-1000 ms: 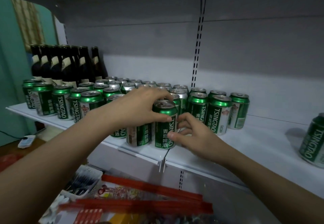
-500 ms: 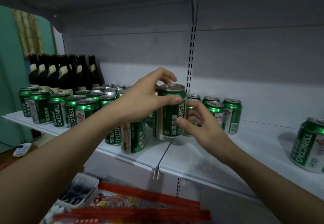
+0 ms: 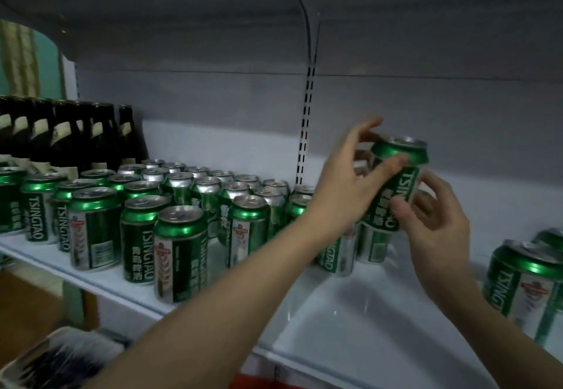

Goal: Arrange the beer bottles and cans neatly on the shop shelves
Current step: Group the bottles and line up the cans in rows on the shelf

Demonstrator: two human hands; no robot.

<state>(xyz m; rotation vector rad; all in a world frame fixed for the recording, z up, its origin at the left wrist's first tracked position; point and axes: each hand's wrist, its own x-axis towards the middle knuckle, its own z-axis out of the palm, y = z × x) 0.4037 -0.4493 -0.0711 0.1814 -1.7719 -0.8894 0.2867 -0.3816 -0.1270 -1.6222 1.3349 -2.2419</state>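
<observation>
Green can (image 3: 393, 187) tilted, off the shelf, between your hands: left hand (image 3: 350, 187) pinches its top, right hand (image 3: 432, 221) grips lower.

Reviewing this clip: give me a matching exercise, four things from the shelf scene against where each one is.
Things:
1. raised can
2. dark bottles
3. can at the right edge
4. slotted upright

Places:
A. standing on the shelf, apart from the main group
B. on the back wall, behind the cans
C. off the shelf, held by the left hand and right hand
D. far left, behind the can rows

Pairs: 1-C, 2-D, 3-A, 4-B
</observation>
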